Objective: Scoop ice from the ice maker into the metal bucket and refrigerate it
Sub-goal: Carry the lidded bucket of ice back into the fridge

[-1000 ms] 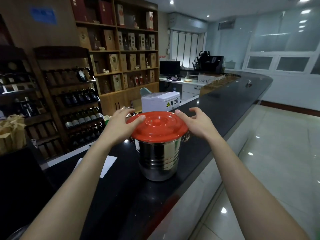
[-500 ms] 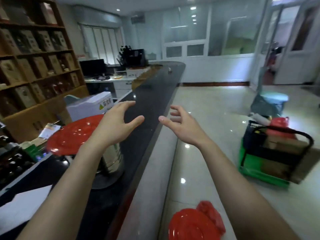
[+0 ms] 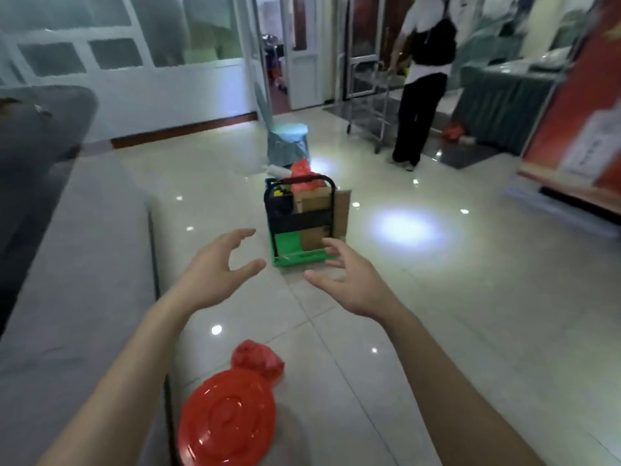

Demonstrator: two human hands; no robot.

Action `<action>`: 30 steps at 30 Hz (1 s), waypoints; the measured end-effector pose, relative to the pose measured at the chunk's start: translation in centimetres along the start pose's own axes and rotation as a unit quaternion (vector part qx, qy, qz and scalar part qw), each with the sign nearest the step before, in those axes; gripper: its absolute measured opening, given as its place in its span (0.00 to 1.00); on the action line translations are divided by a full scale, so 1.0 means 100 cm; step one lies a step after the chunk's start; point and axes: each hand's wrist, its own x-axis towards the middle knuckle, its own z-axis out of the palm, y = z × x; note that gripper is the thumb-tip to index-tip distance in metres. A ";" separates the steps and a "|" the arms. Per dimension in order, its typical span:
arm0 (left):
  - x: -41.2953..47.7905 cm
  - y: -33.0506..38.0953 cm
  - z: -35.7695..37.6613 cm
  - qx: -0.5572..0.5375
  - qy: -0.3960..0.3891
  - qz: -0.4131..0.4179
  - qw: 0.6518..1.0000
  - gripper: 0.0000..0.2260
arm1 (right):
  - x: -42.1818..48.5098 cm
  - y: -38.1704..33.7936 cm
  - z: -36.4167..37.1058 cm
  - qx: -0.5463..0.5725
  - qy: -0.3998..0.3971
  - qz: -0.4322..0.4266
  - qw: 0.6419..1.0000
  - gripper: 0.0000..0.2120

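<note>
At the far left runs the dark surface (image 3: 33,136), with its pale grey front panel dropping to the glossy tiled floor (image 3: 470,331). The left hand (image 3: 215,274) is raised in the air over the floor, fingers spread and loosely bent, holding nothing. Below it, near the foot of the panel, lies a red round lid (image 3: 226,420) with a crumpled red bag (image 3: 258,361) touching its far edge. The metal bucket is not in this view, so I cannot tell where it stands. Further off is a green cart (image 3: 285,240) loaded with cardboard boxes, and beyond it a stool with a pale blue cover (image 3: 289,142). The right hand (image 3: 353,284) hovers apart from the left, likewise spread and empty. To the right a person (image 3: 420,95) stands at a metal trolley (image 3: 379,95).
</note>
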 end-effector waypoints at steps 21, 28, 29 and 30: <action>0.126 0.380 0.406 -0.098 -0.362 0.336 0.864 0.27 | -0.253 0.236 -0.322 0.011 0.421 0.271 0.866 0.41; 0.169 0.486 0.493 -0.097 -0.458 0.437 0.768 0.29 | -0.261 0.273 -0.373 0.023 0.542 0.321 0.776 0.37; 0.176 0.500 0.503 -0.097 -0.469 0.445 0.757 0.29 | -0.260 0.278 -0.380 0.026 0.555 0.328 0.764 0.36; 0.181 0.513 0.512 -0.096 -0.480 0.453 0.745 0.29 | -0.259 0.282 -0.387 0.028 0.564 0.336 0.754 0.36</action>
